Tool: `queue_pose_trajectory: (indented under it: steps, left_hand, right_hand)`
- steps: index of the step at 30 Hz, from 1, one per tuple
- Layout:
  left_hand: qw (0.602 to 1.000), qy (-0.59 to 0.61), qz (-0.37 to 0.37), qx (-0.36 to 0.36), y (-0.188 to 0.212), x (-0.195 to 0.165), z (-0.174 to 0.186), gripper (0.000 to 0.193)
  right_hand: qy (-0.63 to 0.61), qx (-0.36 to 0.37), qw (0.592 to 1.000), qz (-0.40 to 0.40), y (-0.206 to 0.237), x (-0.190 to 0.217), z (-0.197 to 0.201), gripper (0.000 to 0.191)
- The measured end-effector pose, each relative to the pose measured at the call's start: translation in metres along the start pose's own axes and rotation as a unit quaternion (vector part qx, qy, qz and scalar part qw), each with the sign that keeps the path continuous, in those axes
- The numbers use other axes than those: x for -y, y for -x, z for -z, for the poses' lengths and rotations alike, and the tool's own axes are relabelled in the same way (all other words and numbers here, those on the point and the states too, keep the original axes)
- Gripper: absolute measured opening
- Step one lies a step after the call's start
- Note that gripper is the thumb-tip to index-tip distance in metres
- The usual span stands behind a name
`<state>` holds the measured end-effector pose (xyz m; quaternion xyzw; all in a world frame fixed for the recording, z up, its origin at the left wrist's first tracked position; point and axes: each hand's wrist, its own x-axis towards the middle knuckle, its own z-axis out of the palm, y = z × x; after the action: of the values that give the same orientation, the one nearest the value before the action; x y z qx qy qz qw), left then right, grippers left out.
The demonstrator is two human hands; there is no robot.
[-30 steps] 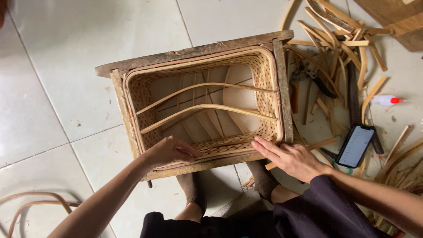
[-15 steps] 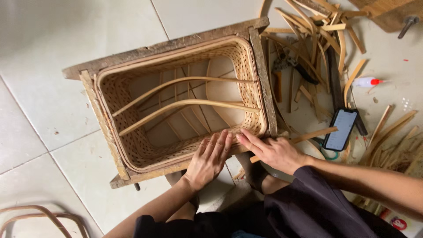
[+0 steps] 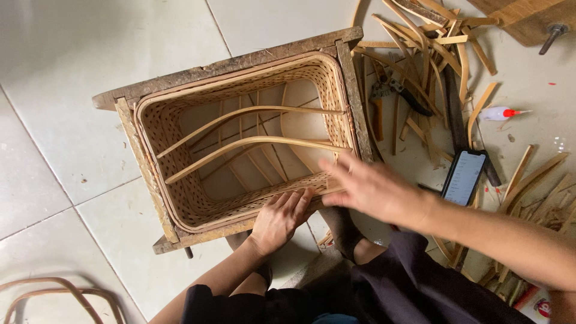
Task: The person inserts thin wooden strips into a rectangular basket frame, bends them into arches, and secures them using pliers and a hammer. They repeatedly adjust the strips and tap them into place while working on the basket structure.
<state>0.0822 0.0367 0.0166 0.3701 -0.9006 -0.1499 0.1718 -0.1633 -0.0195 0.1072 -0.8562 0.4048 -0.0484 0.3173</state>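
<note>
A phone [image 3: 465, 177] lies on the tiled floor to the right of the woven basket [image 3: 240, 144], among cut strips, its tall lit screen pale with dark edges. Farther up right lies a small white glue bottle [image 3: 498, 113] with a red tip, on its side
</note>
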Motion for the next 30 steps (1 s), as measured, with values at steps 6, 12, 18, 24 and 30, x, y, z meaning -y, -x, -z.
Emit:
queue_pose_trajectory:
  steps: [6, 12, 18, 24, 30]
  left_hand:
    - [0.998, 0.047, 0.019, 0.044, 0.001, -0.002, 0.004, 0.058]
    - [0.998, 0.028, 0.011, 0.062, 0.002, -0.002, -0.001, 0.061]
    - [0.998, -0.007, 0.006, 0.056, 0.005, -0.001, -0.006, 0.060]
    - [0.994, 0.033, 0.020, 0.107, 0.010, -0.001, -0.013, 0.060]
    - [0.998, -0.024, -0.019, 0.050, 0.023, 0.001, -0.015, 0.073]
  right_hand:
    - [-0.204, -0.283, 0.935, -0.069, -0.087, -0.027, 0.060, 0.027]
    - [-0.147, -0.358, 0.912, -0.134, -0.137, -0.050, 0.021, 0.030]
    - [-0.197, -0.366, 0.902, -0.120, -0.153, -0.070, -0.008, 0.035]
    - [-0.201, -0.375, 0.897, -0.122, -0.160, -0.086, -0.031, 0.034]
    - [-0.140, -0.378, 0.889, -0.217, -0.168, -0.086, -0.048, 0.017]
